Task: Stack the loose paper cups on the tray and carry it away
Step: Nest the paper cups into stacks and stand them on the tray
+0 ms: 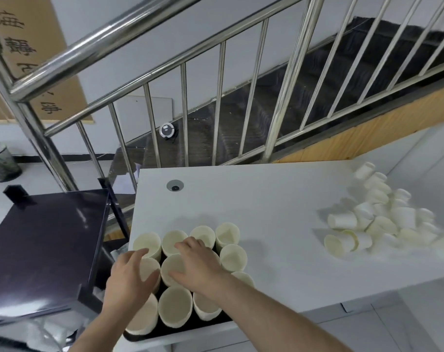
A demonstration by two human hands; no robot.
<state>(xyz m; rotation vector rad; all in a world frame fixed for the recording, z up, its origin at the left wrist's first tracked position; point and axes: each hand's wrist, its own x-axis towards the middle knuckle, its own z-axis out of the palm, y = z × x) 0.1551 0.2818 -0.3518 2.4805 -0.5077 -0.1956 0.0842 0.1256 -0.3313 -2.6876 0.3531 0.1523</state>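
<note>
Paper cups on tray: light, crushable, tippy

Paper cups under both hands, upright and mouth-up in close rows on dark tray at near left corner of white table. Left hand spread flat across rims, fingers straight, gripping nothing. Right hand likewise flat on rims beside it. Probably very light, thin-walled, easily dented; best taken low around wall, not squeezed. Tray likely needs lifting by both ends, kept level. Tray holds cups only, some seemingly nested stacks. Loose cup pile well apart at far right, mostly toppled.
</note>
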